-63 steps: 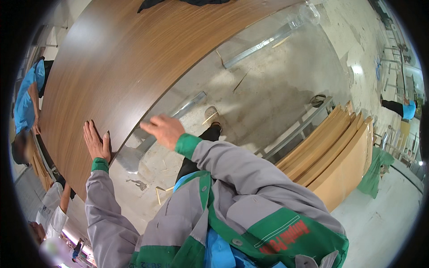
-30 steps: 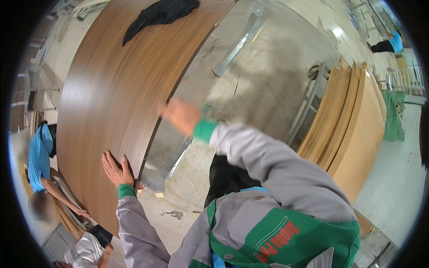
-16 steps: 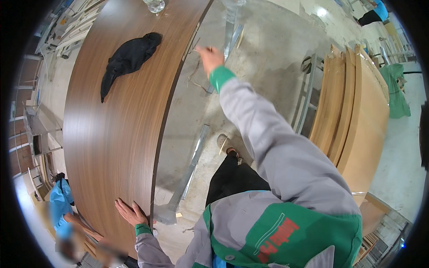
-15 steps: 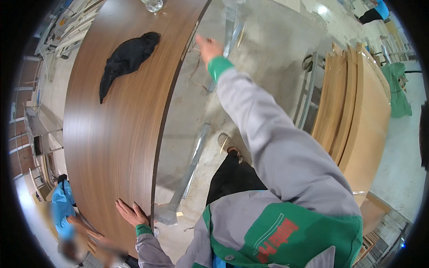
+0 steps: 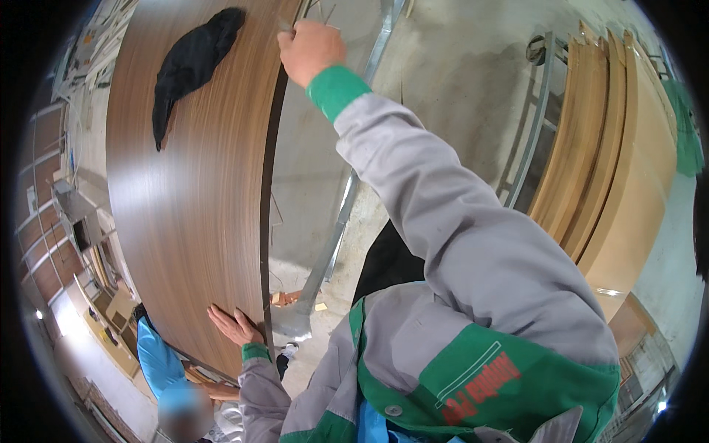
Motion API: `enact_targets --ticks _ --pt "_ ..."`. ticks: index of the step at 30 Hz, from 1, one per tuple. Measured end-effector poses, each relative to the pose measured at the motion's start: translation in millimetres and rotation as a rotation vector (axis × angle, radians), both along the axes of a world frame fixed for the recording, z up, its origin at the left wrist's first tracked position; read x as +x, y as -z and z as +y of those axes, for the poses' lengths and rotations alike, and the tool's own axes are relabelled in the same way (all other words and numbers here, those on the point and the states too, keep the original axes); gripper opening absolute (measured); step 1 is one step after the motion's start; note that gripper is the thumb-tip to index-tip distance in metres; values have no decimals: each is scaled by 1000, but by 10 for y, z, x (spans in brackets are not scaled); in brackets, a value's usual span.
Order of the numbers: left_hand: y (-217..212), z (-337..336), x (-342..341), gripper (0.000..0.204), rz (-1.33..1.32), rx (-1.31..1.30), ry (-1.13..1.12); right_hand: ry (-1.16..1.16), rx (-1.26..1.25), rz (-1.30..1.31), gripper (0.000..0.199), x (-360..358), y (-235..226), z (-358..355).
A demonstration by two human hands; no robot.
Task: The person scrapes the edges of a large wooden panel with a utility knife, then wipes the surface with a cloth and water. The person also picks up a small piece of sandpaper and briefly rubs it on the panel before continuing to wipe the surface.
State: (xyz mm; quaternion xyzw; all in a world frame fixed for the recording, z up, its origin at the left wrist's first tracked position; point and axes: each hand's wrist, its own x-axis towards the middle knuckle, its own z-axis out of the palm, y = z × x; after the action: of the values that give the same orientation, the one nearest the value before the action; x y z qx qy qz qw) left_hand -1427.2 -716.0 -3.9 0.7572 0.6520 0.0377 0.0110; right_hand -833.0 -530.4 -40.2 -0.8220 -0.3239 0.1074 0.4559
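Observation:
A long brown wood-grain panel (image 5: pixel 199 221) runs from the far end to the near left. My left hand (image 5: pixel 236 325) lies flat on its near right part, fingers stretched out. At the panel's far right edge, my right hand (image 5: pixel 314 53) is closed in a pinch. A small greyish bit shows at its fingertips, too small to name. Left of that hand, a crumpled black cloth (image 5: pixel 193 63) rests on the panel's top.
Metal legs (image 5: pixel 336 232) stand on the floor beside the panel. Several tan boards (image 5: pixel 591 148) lean at the right by a metal frame (image 5: pixel 533 125). A co-worker in a blue shirt (image 5: pixel 159 354) is at the panel's near left end.
My right hand has come from beyond the panel's right side to its edge. The left hand stays flat on the panel. The view has shifted, and the glass container at the top is out of sight.

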Motion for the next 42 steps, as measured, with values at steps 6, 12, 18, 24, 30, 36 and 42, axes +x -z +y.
enact_targets --ticks 6,12,18,24,30,36,42 --pt "28 -9 -48 74 -11 21 9 -233 -93 247 27 -1016 -162 -735" --pt "13 -20 -37 74 -33 54 33 -239 -34 916 42 -1100 132 -1148" --pt "26 -29 -47 77 -12 43 -14 -166 194 396 38 -543 387 -806" --pt "1 -24 -44 80 -19 40 -34 -303 0 -491 33 -1226 -68 -959" --pt "-9 -15 -23 80 -34 51 -51 -877 -25 287 45 -3747 -218 -2527" --pt "8 -17 -60 78 -38 73 -41 -469 41 -203 25 -2924 -72 -2101" --pt "39 -64 -105 75 -67 65 -62 -351 24 -431 30 -3024 -74 -1871"
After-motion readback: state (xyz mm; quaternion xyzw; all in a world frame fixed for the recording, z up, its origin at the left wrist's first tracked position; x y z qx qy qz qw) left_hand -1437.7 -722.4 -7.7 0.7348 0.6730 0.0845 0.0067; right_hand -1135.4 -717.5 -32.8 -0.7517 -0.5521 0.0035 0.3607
